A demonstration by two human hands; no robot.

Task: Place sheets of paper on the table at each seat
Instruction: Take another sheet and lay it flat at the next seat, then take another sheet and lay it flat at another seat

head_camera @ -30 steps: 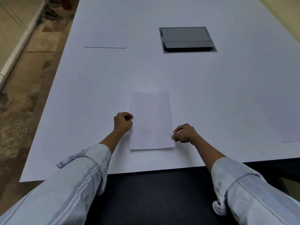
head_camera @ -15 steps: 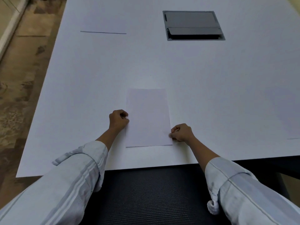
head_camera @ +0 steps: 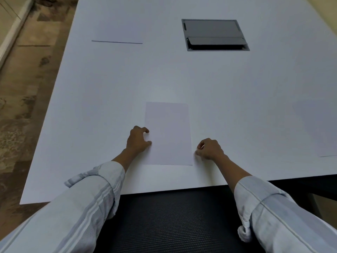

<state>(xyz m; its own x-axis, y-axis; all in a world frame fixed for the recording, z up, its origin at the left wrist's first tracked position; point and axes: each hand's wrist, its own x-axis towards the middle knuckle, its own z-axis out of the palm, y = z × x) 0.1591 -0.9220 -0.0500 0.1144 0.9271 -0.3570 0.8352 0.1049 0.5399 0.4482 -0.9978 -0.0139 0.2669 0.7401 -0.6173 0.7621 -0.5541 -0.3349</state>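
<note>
A white sheet of paper (head_camera: 168,132) lies flat on the white table (head_camera: 91,106) in front of me, near the front edge. My left hand (head_camera: 137,139) is at the sheet's left edge with its fingers apart; only the thumb tip touches the paper. My right hand (head_camera: 209,149) is curled at the lower right edge, thumb and forefinger pinched together against it. A second sheet (head_camera: 118,31) lies at the far left. A third sheet (head_camera: 324,136) lies at the right, partly cut off by the frame.
A grey recessed cable box (head_camera: 214,34) sits in the table's middle, beyond the sheet. A black mesh chair (head_camera: 173,216) stands between me and the table's front edge. Patterned floor (head_camera: 27,88) runs along the table's left side.
The sheet's far end, slightly raised a second ago, now lies flat. My left hand has gone from a closed fist to parted fingers. My right hand has stayed at the right edge.
</note>
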